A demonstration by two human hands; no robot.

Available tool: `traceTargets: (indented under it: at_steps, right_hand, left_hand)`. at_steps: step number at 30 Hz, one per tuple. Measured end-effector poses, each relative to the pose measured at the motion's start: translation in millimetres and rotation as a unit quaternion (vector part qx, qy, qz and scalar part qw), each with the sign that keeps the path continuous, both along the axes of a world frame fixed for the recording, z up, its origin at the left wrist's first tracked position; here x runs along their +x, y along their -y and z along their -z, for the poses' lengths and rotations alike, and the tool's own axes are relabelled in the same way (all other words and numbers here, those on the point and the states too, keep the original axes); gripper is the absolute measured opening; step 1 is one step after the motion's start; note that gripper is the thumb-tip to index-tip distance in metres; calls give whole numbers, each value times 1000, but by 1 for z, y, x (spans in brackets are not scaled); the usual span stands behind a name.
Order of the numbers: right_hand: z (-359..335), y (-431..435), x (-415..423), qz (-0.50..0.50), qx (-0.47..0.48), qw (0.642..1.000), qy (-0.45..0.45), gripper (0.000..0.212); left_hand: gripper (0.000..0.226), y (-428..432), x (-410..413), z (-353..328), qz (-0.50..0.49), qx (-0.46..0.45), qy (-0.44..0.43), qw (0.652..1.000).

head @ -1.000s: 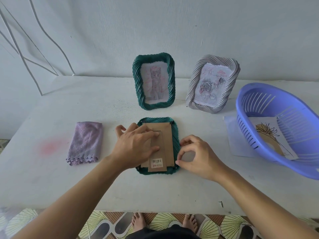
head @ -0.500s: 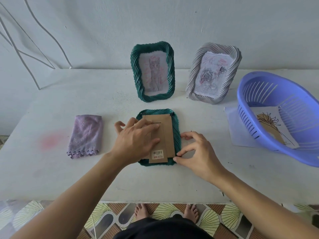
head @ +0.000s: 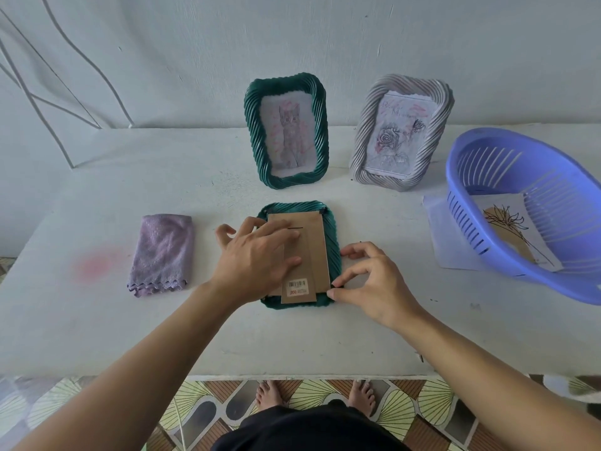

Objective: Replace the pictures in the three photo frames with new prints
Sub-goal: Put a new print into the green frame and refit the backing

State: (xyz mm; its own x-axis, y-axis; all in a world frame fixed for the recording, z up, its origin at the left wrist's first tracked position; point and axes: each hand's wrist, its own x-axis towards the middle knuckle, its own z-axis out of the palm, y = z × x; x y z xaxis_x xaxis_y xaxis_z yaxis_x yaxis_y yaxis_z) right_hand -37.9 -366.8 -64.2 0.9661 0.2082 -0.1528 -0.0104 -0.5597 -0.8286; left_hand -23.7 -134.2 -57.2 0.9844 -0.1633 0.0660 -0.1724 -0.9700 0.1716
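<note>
Mid-table: face-down green frame (head: 332, 237), cardboard backing (head: 314, 242) uppermost, set well back from the near edge of the table (head: 97, 327). On the backing the left hand (head: 257, 258) lies flat, fingers straight, pressing. At the frame's right rim, near the lower corner, the right hand (head: 374, 281) is curled, thumb and forefinger pinching the edge. Behind, upright by the wall: standing green frame (head: 321, 125), grey frame (head: 363, 141). Folded cloth (head: 162, 252) lies apart to the left, bare table between. Blue basket (head: 553, 271) with a print (head: 507, 229) sits at the right edge
</note>
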Motion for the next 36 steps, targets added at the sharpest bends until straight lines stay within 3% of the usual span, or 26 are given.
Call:
traceTargets:
  at_steps: [15, 23, 30, 36]
  right_hand:
    - [4, 0, -8, -82, -71, 981, 159, 6]
    - [2, 9, 3, -240, -133, 923, 271, 14]
    - [4, 9, 20, -226, -84, 950, 198, 11]
    - [7, -15, 39, -168, -85, 947, 259, 16]
  left_hand:
    - [45, 0, 2, 3, -3, -6, -1, 1000]
    - [52, -1, 2, 5, 0, -4, -7, 1000]
    - [57, -2, -1, 5, 11, -14, -9, 1000]
    - [51, -5, -4, 5, 20, -15, -16, 1000]
